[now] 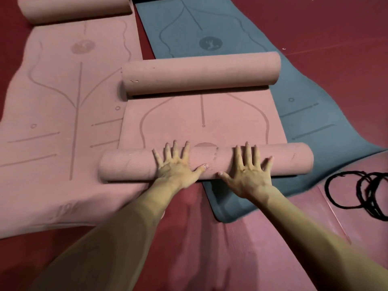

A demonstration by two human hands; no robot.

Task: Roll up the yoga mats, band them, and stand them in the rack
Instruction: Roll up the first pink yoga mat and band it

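Pink yoga mat roll (130, 164) on red floor (315, 38), pressed beneath spread, open left hand (176, 166) and right hand (249, 175).

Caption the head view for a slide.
Left hand and right hand press on a pink mat roll, black bands nearby.

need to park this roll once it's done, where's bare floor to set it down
Bare red floor lies top right, beyond the teal mat. Another patch lies close in, between the left pink mat and the teal mat's near end, though both arms cross it. Crowded: the centre, where mats overlap, and the black bands at right.
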